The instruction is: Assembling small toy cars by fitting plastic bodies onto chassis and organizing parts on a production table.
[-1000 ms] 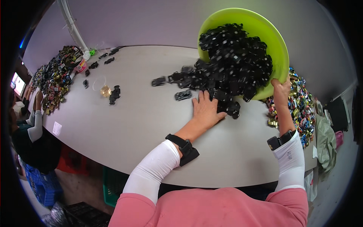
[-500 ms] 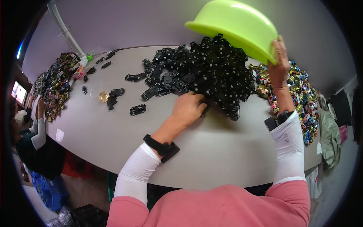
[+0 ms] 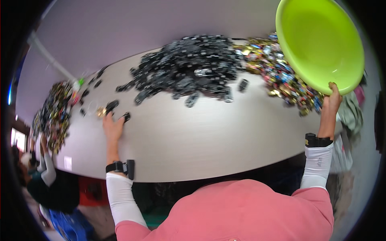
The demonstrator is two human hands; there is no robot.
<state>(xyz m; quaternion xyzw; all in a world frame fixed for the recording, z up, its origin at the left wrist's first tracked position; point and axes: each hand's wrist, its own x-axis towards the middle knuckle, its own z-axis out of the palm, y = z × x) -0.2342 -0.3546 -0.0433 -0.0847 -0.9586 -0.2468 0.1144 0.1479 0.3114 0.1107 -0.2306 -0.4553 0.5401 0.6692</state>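
My right hand (image 3: pixel 332 100) grips the rim of a lime-green plastic basin (image 3: pixel 321 40), tipped on its side at the upper right with its bare inside showing. Off to the left, my left hand (image 3: pixel 113 129) lies on the table with thumb and fingers spread. Close to its fingertips are black toy-car pieces (image 3: pixel 113 105) and a small gold piece (image 3: pixel 101 112); blur hides whether they touch. A wide heap of black toy-car pieces (image 3: pixel 185 66) covers the back middle of the table, with one stray piece (image 3: pixel 243 85) at its right.
Heaps of colourful small toy cars lie at the right (image 3: pixel 281 76) and far left (image 3: pixel 56 116) of the pale table (image 3: pixel 209 144). A co-worker's sleeved arm (image 3: pixel 49 172) reaches in by the left heap. Below stands a blue crate (image 3: pixel 72 225). A grey-green cloth (image 3: pixel 352 114) hangs at right.
The basin has swung right, away from above the black heap, and its inside now faces me. My left hand has left the heap's front edge for the loose pieces at left.
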